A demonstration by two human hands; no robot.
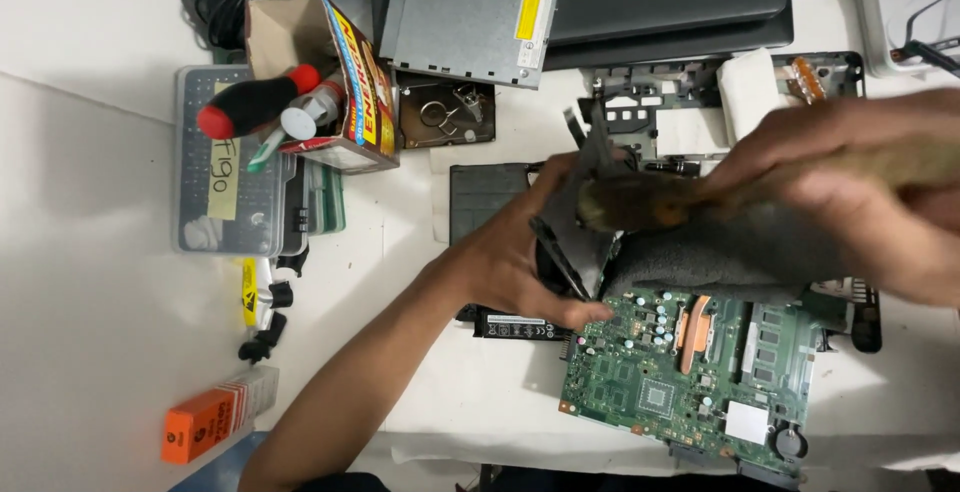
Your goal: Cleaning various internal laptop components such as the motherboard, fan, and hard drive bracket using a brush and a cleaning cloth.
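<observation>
Left hand (510, 257), forearm rising from the table's (90, 352) near edge, fingers closed around a dark fan module (572, 237), tilting it on edge above the green circuit board (680, 372) near the near right edge. Right hand (850, 192), blurred, enters from the right edge with fingers curled on a brush (640, 202), whose tip meets the fan module. Grey cloth (720, 257) lies beneath. A cardboard box (345, 82) holding a red-handled screwdriver (255, 102) stands toward the far left.

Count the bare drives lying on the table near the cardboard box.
2: a silver optical drive at the top, right of the cardboard box, and an opened hard drive just below it. Others may be hidden.
</observation>
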